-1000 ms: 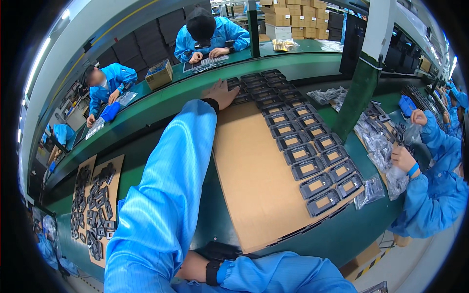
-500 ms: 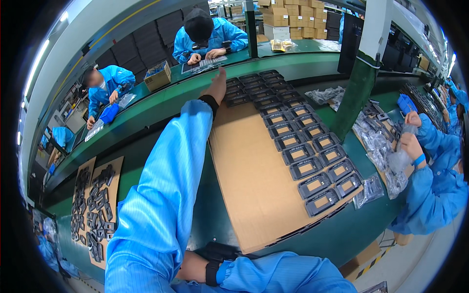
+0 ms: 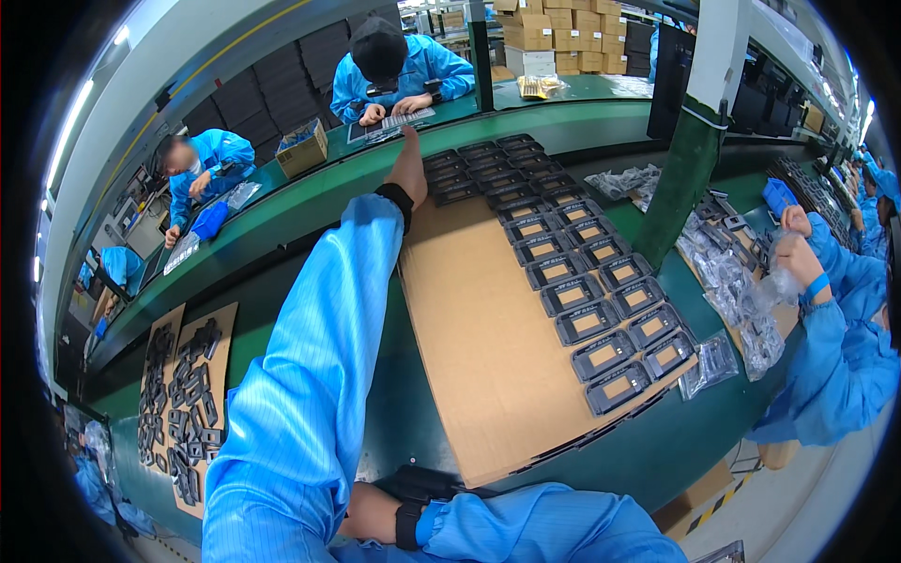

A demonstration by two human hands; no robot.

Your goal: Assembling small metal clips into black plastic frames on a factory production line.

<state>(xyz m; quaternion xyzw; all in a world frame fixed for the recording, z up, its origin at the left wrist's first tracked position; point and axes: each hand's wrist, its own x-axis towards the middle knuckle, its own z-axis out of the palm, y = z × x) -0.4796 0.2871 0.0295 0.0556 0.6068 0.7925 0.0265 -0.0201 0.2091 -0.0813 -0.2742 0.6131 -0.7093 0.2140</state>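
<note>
My left arm stretches far forward. My left hand [image 3: 407,176] is at the far left corner of a brown cardboard sheet [image 3: 460,347], just left of the nearest black frames. It shows edge-on, with a digit stretched out and the other fingers mostly hidden; I see nothing held in it. Black plastic frames [image 3: 572,295] with rectangular windows lie in rows along the sheet's right side and far end. My right forearm crosses low in front of me. Of my right hand [image 3: 371,511], only the part by the wrist shows; its fingers are hidden behind my left sleeve.
Loose black parts [image 3: 192,394] lie on cardboard at the left. A green-wrapped post [image 3: 685,178] rises beside the frames. At the right, a co-worker's hands [image 3: 798,249] are among clear plastic bags [image 3: 741,300]. Two people sit beyond the raised green ledge [image 3: 375,169].
My left hand has shifted slightly left. The co-worker's hands at the right have moved a little, and the person at the far left has raised a hand. The frames lie as before.
</note>
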